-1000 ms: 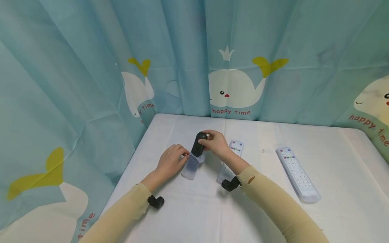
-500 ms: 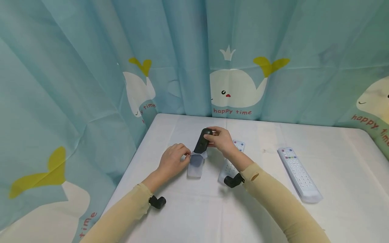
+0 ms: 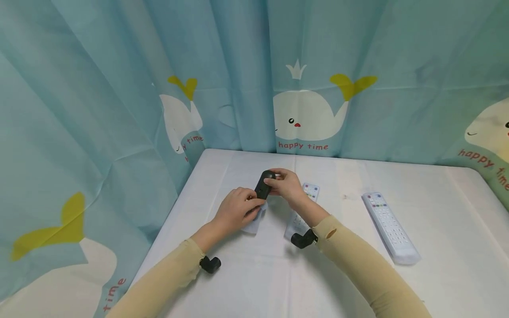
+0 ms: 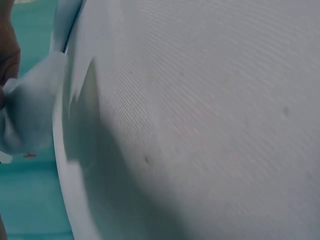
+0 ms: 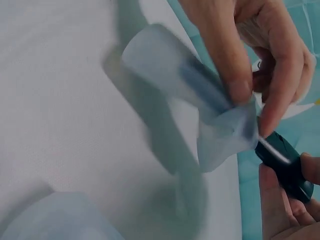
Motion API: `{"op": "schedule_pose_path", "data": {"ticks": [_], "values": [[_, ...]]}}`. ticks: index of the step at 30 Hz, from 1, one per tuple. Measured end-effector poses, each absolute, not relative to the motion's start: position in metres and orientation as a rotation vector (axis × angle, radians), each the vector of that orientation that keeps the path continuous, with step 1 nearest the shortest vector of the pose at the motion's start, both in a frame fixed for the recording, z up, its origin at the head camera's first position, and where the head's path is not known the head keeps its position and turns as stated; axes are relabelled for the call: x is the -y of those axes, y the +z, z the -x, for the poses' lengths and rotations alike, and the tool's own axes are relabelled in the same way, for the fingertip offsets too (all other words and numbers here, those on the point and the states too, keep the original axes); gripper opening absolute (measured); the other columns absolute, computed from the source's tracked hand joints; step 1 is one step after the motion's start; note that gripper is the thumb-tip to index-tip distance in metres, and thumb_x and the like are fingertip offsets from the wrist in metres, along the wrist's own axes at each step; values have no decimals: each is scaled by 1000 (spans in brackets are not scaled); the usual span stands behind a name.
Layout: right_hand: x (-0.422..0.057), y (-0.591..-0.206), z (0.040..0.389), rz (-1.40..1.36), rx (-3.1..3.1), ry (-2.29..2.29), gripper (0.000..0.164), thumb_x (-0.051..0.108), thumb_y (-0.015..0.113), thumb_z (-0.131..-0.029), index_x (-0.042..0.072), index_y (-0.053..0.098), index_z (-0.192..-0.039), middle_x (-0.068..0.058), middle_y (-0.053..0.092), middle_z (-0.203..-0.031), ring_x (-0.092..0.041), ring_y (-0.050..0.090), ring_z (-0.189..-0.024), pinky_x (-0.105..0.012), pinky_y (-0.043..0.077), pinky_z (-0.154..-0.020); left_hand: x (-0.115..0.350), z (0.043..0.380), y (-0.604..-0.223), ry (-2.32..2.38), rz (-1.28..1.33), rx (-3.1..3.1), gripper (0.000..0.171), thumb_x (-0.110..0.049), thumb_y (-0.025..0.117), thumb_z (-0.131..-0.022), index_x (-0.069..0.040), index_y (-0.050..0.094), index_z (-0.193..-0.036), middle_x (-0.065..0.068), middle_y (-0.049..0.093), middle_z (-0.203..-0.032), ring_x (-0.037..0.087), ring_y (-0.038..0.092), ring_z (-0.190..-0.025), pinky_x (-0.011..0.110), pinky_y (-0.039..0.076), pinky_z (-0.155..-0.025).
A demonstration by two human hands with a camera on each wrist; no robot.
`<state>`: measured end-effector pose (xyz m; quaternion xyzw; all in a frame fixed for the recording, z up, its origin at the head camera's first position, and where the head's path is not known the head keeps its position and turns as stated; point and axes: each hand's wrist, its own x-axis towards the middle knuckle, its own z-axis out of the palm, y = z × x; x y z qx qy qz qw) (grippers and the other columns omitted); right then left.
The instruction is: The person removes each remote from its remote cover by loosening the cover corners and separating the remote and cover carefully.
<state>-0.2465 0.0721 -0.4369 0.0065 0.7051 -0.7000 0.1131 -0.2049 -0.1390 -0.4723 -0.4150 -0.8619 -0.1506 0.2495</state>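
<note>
A black remote control (image 3: 262, 187) stands tilted in the mouth of a translucent soft remote cover (image 3: 251, 227). My right hand (image 3: 288, 186) grips the remote's upper end between thumb and fingers. At the cover's mouth, my left hand (image 3: 235, 206) pinches the rim with thumb and fingers, beside the remote. In the right wrist view the remote's lower part shows dark through the cover (image 5: 155, 57), whose rim is folded out. The left wrist view catches only part of the cover (image 4: 35, 107), blurred.
Under my right forearm lies a white remote in a clear cover (image 3: 310, 191). Another covered white remote (image 3: 389, 227) lies farther right on the white table (image 3: 338, 287). A blue curtain (image 3: 238, 66) with whale prints hangs behind and to the left.
My left hand has moved right and up along the cover's rim to the remote. Less of the black remote shows above the cover. The right hand rose slightly, then came back down.
</note>
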Motion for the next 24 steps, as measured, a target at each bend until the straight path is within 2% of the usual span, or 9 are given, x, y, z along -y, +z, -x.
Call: {"op": "schedule_pose_path", "data": {"ticks": [5,10,16,21,24], "values": [[-71,-437,246,-26,-2073,-2055,47,7,69,-98,1,56,-142,-21,58,-117,-29,73,-93,-35,61,-80,134,207,-473,-332,1192,2291,15,-13,80,-91,-19,80,-104,3,63,-103,21,60,-94,35,51,-81],[-73,-437,246,-52,-2080,-2054,47,7,69,-98,0,55,-143,-22,59,-117,-29,73,-94,-35,61,-79,131,208,-474,-332,1222,2237,13,-16,85,-86,-18,78,-97,3,62,-99,22,60,-90,35,52,-78],[-77,-433,247,-64,-2102,-2072,45,7,69,-98,1,57,-141,-21,59,-116,-30,73,-94,-36,61,-79,130,206,-474,-370,1265,2240,15,-16,85,-86,-18,76,-98,2,60,-97,22,59,-90,37,52,-78],[-79,-431,247,-40,-2065,-2095,46,7,68,-99,0,55,-142,-22,60,-117,-30,73,-95,-37,61,-81,136,205,-471,-446,1120,2346,18,-6,76,-92,-14,75,-108,4,63,-103,23,60,-93,38,52,-82],[-80,-431,247,-37,-2061,-2099,46,6,68,-99,0,56,-142,-22,61,-117,-30,73,-96,-37,61,-81,142,206,-471,-508,954,2429,23,-3,74,-89,-11,72,-110,5,65,-105,25,60,-94,39,51,-81]]}}
